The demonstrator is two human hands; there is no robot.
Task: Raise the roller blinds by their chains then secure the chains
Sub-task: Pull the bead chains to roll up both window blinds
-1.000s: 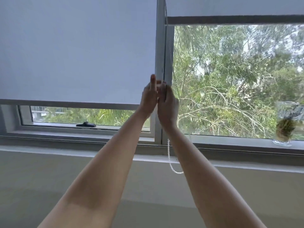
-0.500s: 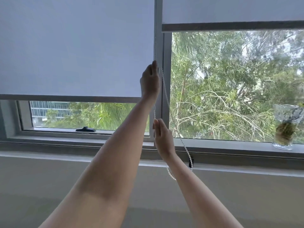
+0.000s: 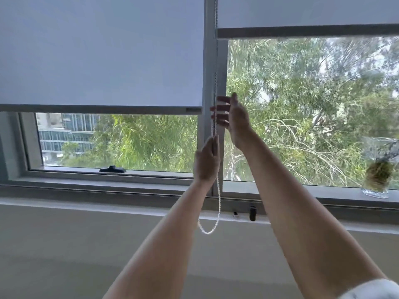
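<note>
The white bead chain hangs along the grey window post between the two blinds and ends in a loop below the sill. My left hand is closed around the chain at about sill height. My right hand is higher up, fingers spread and reaching across the chain without closing on it. The left roller blind covers most of its window, its bottom bar well above the sill. The right roller blind is raised near the top.
A glass vase with a plant stands on the sill at far right. A black window latch sits on the left frame. A small black clip and a small white piece sit on the ledge below the post.
My left hand came down from high on the chain to sill height, holding it. My right hand let go low down and rose above the left. The left blind's bar sits slightly higher.
</note>
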